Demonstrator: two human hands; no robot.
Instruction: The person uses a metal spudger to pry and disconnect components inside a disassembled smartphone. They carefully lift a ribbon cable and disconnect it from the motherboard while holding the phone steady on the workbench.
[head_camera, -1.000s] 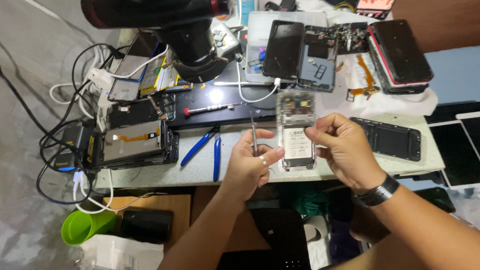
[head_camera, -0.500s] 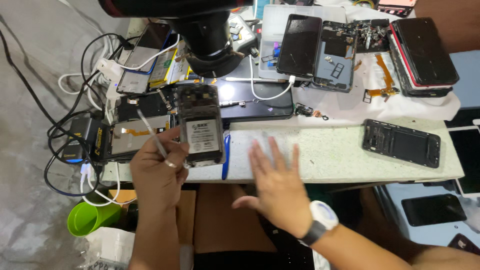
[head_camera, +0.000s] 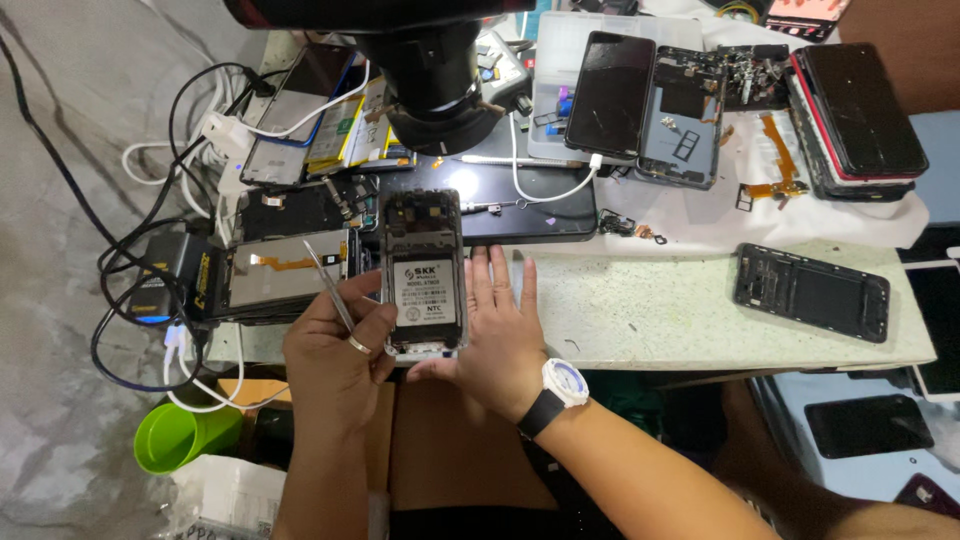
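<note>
An opened phone (head_camera: 423, 275), back cover off, lies at the near edge of the table (head_camera: 650, 310), a pale speckled stone-like slab. The phone is a flat rectangle with a dark frame, a black cut-out section at its top and a grey-white label plate over its middle. Its long axis runs away from the person, top end toward the black microscope barrel (head_camera: 435, 80), bottom end over the table's near edge.

The left hand (head_camera: 335, 355), a ring on one finger, curls narrowly around thin metal tweezers (head_camera: 328, 285), which slant up and to the left with the tip above the hand; its thumb side touches the phone's left edge. The right hand (head_camera: 500, 335), with a white watch (head_camera: 562, 385) at the wrist, is spread flat and wide, fingers straight and pointing away, palm against the phone's right edge and lower corner.

To the left lies another stripped phone (head_camera: 285, 275) with an orange flex strip, among black and white cables. A dark frame (head_camera: 810, 292) lies well apart on the right. A green cup (head_camera: 185, 435) stands below the table.
</note>
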